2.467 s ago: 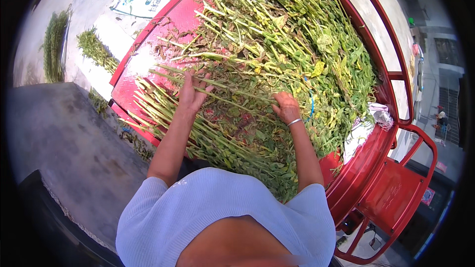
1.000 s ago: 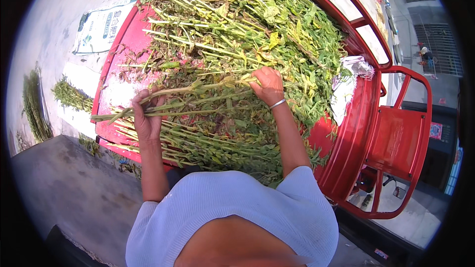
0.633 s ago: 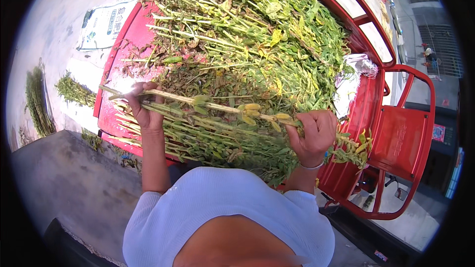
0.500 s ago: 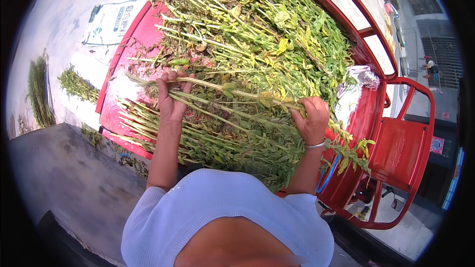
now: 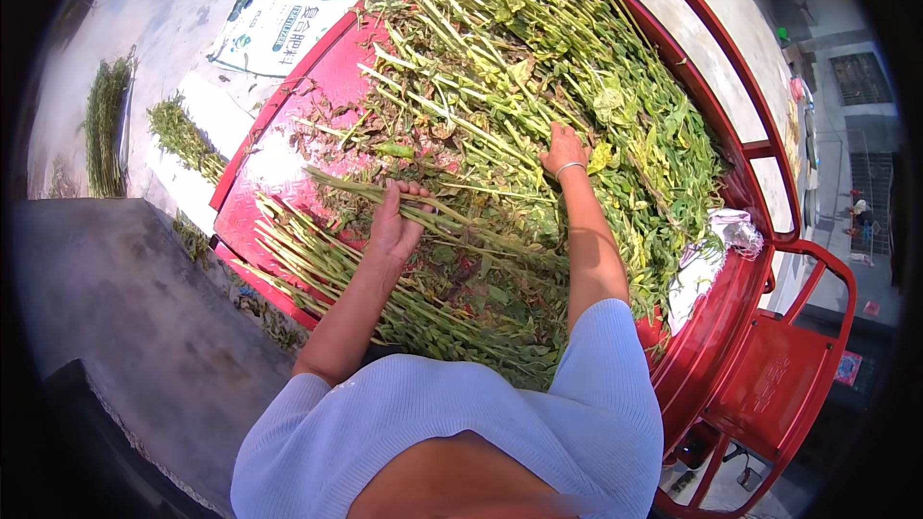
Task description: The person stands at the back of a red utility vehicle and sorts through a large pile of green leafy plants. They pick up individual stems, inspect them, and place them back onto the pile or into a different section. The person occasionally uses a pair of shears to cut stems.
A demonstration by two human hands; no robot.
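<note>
My left hand [image 5: 399,219] is closed around a small bunch of cut plant stalks [image 5: 447,221], whose bare ends stick out to the left and whose leafy part trails right. Farther out, my right hand [image 5: 565,149], with a silver bangle at the wrist, reaches into the large pile of leafy stalks [image 5: 615,96]. Its fingers are bent in among the stems and appear to pinch a stalk; their tips are partly hidden by leaves. Nearer to me lies another row of stalks [image 5: 308,245], cut ends to the left, partly under my left forearm.
All this lies on a red cart bed [image 5: 274,168] strewn with dry leaves. Red rails [image 5: 711,29] edge its far right side, with a red seat [image 5: 774,384] beyond. A white sack [image 5: 707,259] sits at the bed's right end. Left on the ground are a printed sack [image 5: 279,31] and plant bundles [image 5: 106,125].
My right hand has let go of the held stalks and moved up and away to the far pile. My left hand, still holding its bunch, has shifted right and nearer. The view has shifted.
</note>
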